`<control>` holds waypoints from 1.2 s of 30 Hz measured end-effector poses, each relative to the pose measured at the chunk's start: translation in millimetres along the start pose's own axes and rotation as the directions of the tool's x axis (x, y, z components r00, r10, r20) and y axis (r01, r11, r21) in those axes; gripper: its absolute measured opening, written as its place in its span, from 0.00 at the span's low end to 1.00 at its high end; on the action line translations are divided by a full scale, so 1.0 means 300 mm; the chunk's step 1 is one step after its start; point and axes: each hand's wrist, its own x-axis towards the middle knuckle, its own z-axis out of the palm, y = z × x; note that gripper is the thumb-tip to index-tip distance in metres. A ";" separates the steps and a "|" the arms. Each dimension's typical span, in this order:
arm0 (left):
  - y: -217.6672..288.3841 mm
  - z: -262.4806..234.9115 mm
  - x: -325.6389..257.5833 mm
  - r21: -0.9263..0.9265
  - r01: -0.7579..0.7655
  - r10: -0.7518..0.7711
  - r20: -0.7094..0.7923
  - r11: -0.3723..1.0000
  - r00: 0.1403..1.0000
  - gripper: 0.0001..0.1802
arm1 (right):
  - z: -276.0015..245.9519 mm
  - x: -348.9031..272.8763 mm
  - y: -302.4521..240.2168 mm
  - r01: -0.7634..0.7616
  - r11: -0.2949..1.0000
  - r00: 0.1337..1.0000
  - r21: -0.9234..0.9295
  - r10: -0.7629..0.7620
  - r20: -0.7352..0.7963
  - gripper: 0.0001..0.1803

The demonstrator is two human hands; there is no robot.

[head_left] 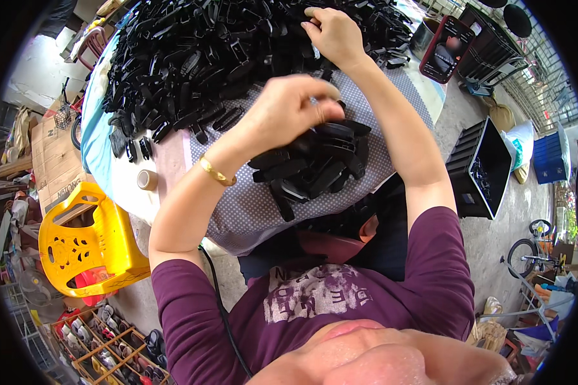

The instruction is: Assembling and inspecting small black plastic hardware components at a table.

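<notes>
Head view: the left hand [289, 106] pinches a small black plastic part [331, 131] atop the near stack [315, 163] (long axes roughly left-right). The right hand [334, 32], fingers curled, reaches farther into the big black pile [205, 58]; whether it grips anything, I cannot tell.

- Bare grey concrete floor [501, 237] in daylight.
- Yellow plastic chair [87, 240] at the left, cardboard boxes [51, 160] behind it.
- Wooden shoe rack [106, 343] at lower left.
- Black crate [481, 168] right of the tabletop [250, 205].
- Bicycle [532, 251] at far right.
</notes>
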 end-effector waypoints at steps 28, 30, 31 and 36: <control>-0.098 -0.152 0.037 -0.758 0.002 -0.351 -0.300 0.652 0.887 0.13 | -0.112 -0.090 -0.234 -0.233 0.651 0.971 0.723 0.114 0.211 0.19; -0.105 -0.137 0.037 -0.561 -0.036 -0.241 -0.412 0.827 0.879 0.13 | -0.115 -0.088 -0.230 -0.226 0.612 0.974 0.758 0.118 0.195 0.18; -0.101 -0.144 0.036 -0.574 -0.028 -0.237 -0.381 0.818 0.894 0.14 | -0.120 -0.086 -0.225 -0.237 0.583 0.970 0.777 0.096 0.224 0.18; -0.105 -0.162 0.034 -0.624 -0.053 -0.225 -0.359 0.780 0.906 0.17 | -0.123 -0.079 -0.223 -0.277 0.524 0.957 0.806 0.080 0.277 0.17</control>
